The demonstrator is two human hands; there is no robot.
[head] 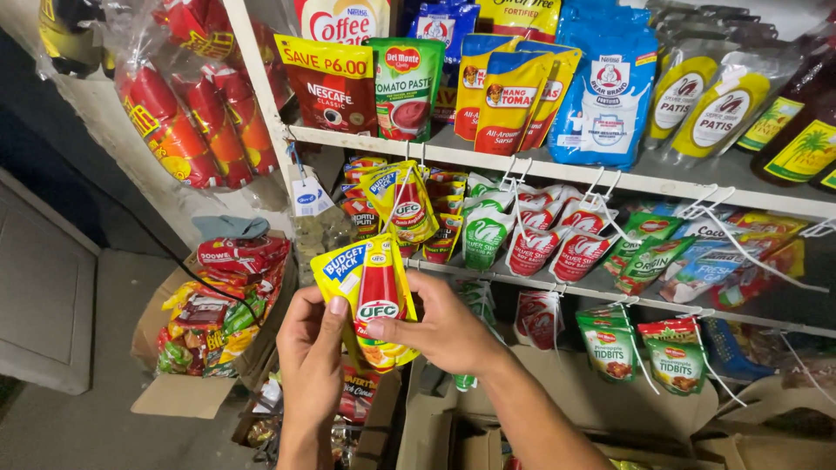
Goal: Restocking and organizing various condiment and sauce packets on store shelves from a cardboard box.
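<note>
both hands (pixel 374 348), yellow sauce pouch (pixel 370 292) gripped

Bright, even light from the front on the shelf packets (pixel 522 96); white glare on glossy wrappers (pixel 187 122). Dim and murky toward the floor (pixel 78 426) at lower left. Sharp mid-frame; slight wide-angle bend and softness at the edges.

White painted metal shelving unit (pixel 557 165), two tiers visible. Upper tier: upright red, green, yellow and blue sauce and powder pouches (pixel 488 83), dark glass bottles (pixel 797 130) at right. Lower tier (pixel 601 285): hanging red-and-white and green sachets (pixel 557 244). Grey concrete floor (pixel 87 426): open brown cardboard boxes of snack packets (pixel 209 339).
</note>
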